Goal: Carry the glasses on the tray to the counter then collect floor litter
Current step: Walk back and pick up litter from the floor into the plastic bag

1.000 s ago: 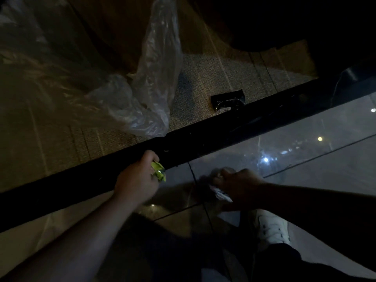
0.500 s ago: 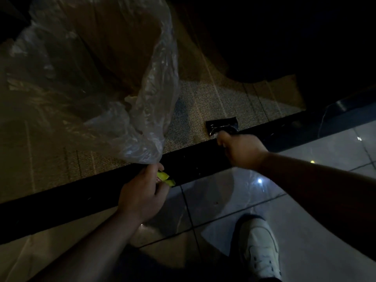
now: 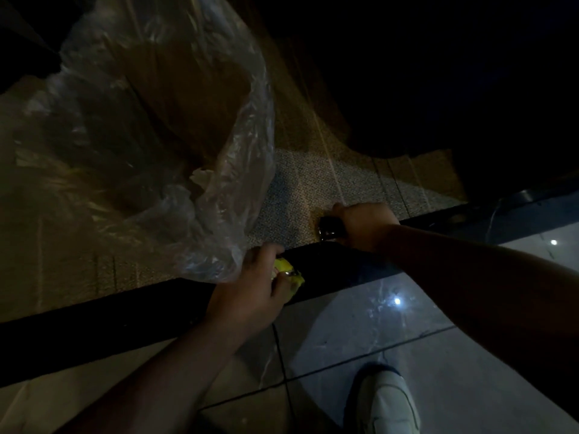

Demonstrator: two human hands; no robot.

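My left hand (image 3: 250,289) grips the edge of a large clear plastic bag (image 3: 150,145) together with a yellow-green scrap of litter (image 3: 286,267). The bag hangs open over the carpet. My right hand (image 3: 363,223) reaches down onto the carpet and its fingers close around a small shiny black wrapper (image 3: 329,228), which shows only at its left end. The scene is dark.
A beige woven carpet (image 3: 313,183) ends at a black threshold strip (image 3: 141,314); glossy floor tiles (image 3: 360,327) lie on my side. My white shoe (image 3: 388,402) stands at bottom right. A dark mass of furniture (image 3: 438,73) fills the upper right.
My right hand left the tiled floor, crossed the black strip and came down on the black wrapper. The left hand kept hold of the bag and the yellow scrap.
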